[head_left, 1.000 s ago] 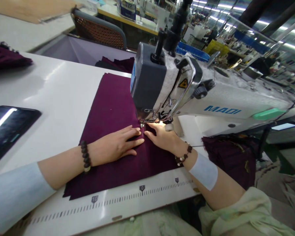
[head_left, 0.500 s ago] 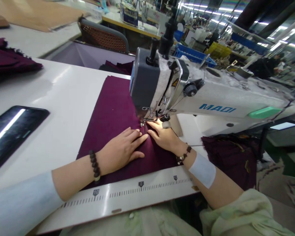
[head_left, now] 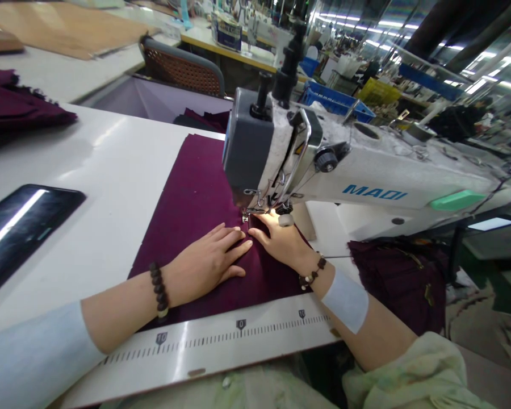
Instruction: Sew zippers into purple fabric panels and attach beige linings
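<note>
A dark purple piece of fabric (head_left: pixel 191 176) lies flat on the white table, partly under the head of a sewing machine (head_left: pixel 251 142). My left hand (head_left: pixel 208 258) rests on the fabric just left of the seam line, fingers stretched out and pressing lightly. Close to the presser foot (head_left: pixel 246 217), my right hand (head_left: pixel 281 238) lies on the fabric's right part, thumb and fingers spread. Its fingertips are partly hidden behind the machine's needle area. Between both hands a narrow folded line runs toward the foot.
A black phone (head_left: pixel 25 227) lies at the left. Folded purple fabric (head_left: pixel 21 105) sits at the back left, and more purple pieces (head_left: pixel 396 278) lie right of my arm. A printed ruler strip (head_left: pixel 204 346) runs along the front edge. Behind stands a chair (head_left: pixel 183 65).
Both hands have shifted slightly left and toward me in the picture. The fabric's near left edge has moved a little left. Both hands stay on the fabric.
</note>
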A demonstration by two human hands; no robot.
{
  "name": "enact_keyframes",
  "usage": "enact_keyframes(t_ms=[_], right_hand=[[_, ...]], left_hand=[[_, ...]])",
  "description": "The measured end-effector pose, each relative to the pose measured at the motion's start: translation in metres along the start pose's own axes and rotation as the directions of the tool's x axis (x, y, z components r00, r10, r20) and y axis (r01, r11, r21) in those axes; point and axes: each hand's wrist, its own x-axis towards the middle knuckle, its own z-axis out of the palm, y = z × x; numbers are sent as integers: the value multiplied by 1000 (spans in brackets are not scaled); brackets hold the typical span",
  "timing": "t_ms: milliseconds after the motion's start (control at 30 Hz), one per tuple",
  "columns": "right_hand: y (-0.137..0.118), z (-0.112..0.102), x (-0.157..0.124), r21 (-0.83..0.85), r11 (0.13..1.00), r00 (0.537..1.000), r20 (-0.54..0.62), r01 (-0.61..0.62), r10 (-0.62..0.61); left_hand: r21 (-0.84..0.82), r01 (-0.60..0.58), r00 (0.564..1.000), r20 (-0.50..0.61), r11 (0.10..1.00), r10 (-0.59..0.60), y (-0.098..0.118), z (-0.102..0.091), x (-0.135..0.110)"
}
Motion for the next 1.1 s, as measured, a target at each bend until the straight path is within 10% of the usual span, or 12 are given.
enact_keyframes(t_ms=[1100], right_hand=[[10,18,12,-36,997,997,2,73,-73]], left_hand=[[-60,-6,1000,14,998,6,-20,-1,5]])
